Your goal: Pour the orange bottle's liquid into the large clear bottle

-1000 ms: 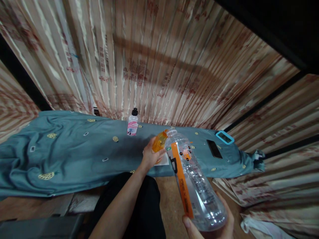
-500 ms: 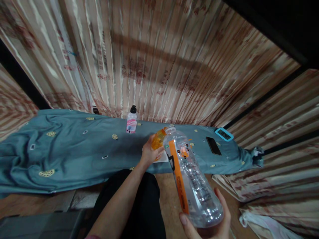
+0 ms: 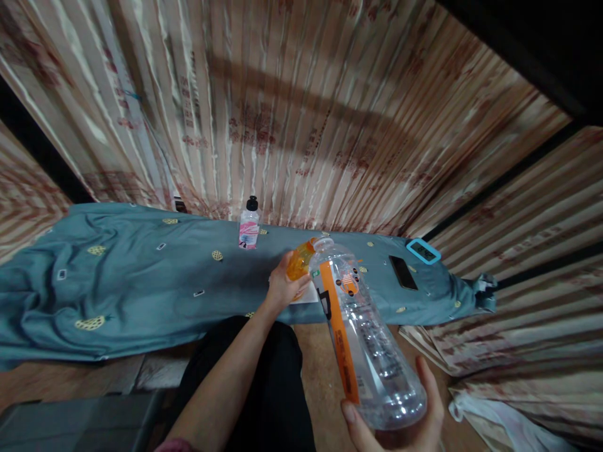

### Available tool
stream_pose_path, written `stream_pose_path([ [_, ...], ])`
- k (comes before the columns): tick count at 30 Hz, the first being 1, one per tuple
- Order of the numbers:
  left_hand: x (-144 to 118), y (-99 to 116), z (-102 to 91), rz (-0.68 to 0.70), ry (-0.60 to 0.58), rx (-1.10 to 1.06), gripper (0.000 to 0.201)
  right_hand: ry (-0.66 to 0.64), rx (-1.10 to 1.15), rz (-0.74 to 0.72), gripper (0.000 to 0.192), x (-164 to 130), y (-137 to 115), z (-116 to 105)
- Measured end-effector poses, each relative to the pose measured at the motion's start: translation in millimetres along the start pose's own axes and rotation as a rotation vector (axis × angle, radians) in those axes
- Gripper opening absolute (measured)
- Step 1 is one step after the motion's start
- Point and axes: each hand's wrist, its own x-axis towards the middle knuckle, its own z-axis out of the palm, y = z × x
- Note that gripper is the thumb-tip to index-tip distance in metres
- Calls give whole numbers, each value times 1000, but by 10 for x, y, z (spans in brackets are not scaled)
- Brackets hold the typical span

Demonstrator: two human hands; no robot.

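Observation:
A large clear plastic bottle (image 3: pixel 365 333) with an orange-and-grey label slants across the view, its base toward me and its neck up and to the left. My right hand (image 3: pixel 400 420) cups that base, thumb on one side and fingers on the other. Wrapped in my left hand (image 3: pixel 281 285) is a small see-through amber container (image 3: pixel 300 260), whose exact kind I cannot tell. The big bottle's mouth meets the amber container's upper end. Whether liquid passes between them cannot be made out. Under my left hand, a white sheet (image 3: pixel 308 294) shows in part.
On the blue-green pineapple-print cloth (image 3: pixel 141 270) stands a clear bottle with a black cap and pink label (image 3: pixel 249 226). To the right lie a dark phone (image 3: pixel 403 272) and a blue-rimmed digital clock (image 3: pixel 423 251). Pleated curtains (image 3: pixel 282 113) hang behind. A grey box (image 3: pixel 80 427) sits lower left.
The big bottle's base and my right hand have shifted slightly to the right. Both hands keep their hold, and the bottle's mouth stays at the amber container.

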Motion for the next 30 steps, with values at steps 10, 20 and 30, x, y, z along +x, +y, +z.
stream_pose_path([
  [10, 17, -37, -25, 21, -50, 50, 62, 20, -1, -45, 111, -24, -43, 29],
  [20, 21, -61, -20, 30, -71, 92, 62, 1, 9, -35, 110, -23, 22, 11],
  [30, 24, -73, 11, 7, -49, 78, 63, 22, -64, -132, 105, -17, 15, -9],
])
